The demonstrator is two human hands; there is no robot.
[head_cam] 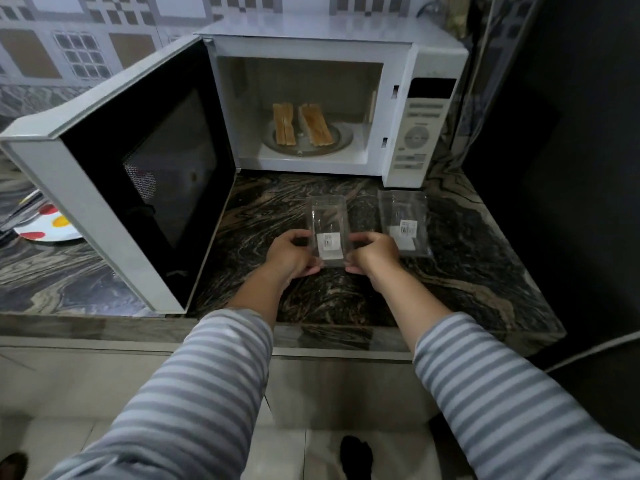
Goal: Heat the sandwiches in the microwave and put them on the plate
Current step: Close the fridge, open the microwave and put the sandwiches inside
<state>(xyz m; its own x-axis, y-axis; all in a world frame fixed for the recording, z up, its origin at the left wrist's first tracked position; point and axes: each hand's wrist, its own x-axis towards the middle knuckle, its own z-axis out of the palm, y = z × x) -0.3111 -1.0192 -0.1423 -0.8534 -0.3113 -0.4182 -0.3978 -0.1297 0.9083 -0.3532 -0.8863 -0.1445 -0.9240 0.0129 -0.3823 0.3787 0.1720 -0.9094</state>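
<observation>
Both hands, left hand [289,252] and right hand [372,252], fingers curled gripping empty clear package [327,230]; sandwiches [301,124] beyond fingers on turntable, microwave [311,39] door open for loading

The counter [467,271] is a dark stone slab with swirling brown and grey veining and a pale strip along its front edge. The wall [79,46] behind it is tiled in grey and white with brown squares and small checker patterns, while a dark, unlit surface [571,168] closes off the right side. The floor [287,455] below is laid with large light tiles, and pale cabinet fronts [104,382] run under the counter.
</observation>
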